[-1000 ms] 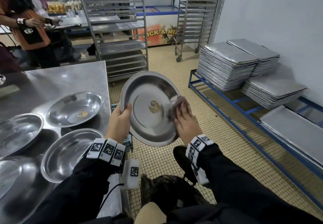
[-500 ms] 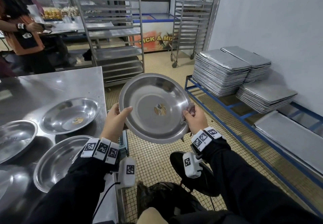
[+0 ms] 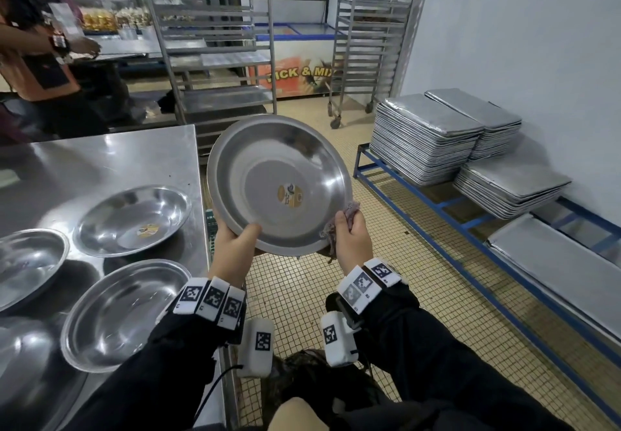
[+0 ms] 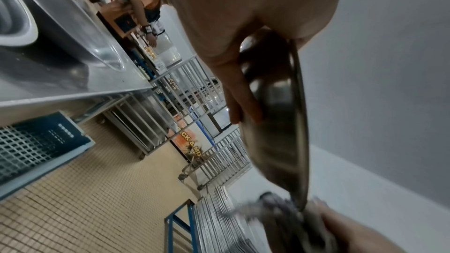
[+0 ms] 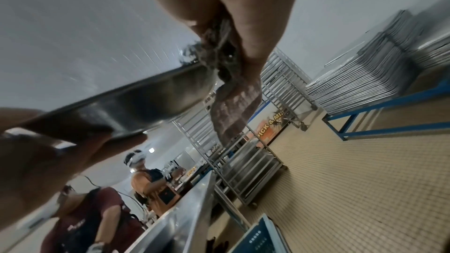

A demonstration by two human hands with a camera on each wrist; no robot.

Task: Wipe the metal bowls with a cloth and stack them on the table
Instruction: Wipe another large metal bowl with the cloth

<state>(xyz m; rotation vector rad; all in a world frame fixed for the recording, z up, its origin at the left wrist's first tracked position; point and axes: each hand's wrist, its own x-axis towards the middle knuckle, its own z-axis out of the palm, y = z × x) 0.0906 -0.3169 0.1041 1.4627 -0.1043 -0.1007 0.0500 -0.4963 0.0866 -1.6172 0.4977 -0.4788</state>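
A wide metal bowl (image 3: 279,181) with a round label in its middle is held up over the floor, its inside tilted toward me. My left hand (image 3: 235,245) grips the bowl's near-left rim (image 4: 300,122), thumb on the inside, fingers (image 4: 241,95) under it. My right hand (image 3: 353,239) pinches a greyish-pink cloth (image 3: 339,225) against the near-right rim; the cloth (image 5: 233,107) hangs down behind the bowl (image 5: 136,103). Three more metal bowls (image 3: 131,218) (image 3: 124,313) (image 3: 30,266) lie separately on the steel table (image 3: 100,161) at my left.
Part of another bowl (image 3: 23,363) shows at the table's near-left corner. Stacks of baking trays (image 3: 426,138) sit on a blue frame at right. Two wheeled racks (image 3: 215,54) stand behind. A person in orange (image 3: 37,60) works at far left. A blue crate (image 4: 36,145) sits under the table.
My right hand with the cloth slid from the bowl's inner wall down to its near-right rim and now pinches it there. The bowl tipped flatter and its rim has turned in my left hand.
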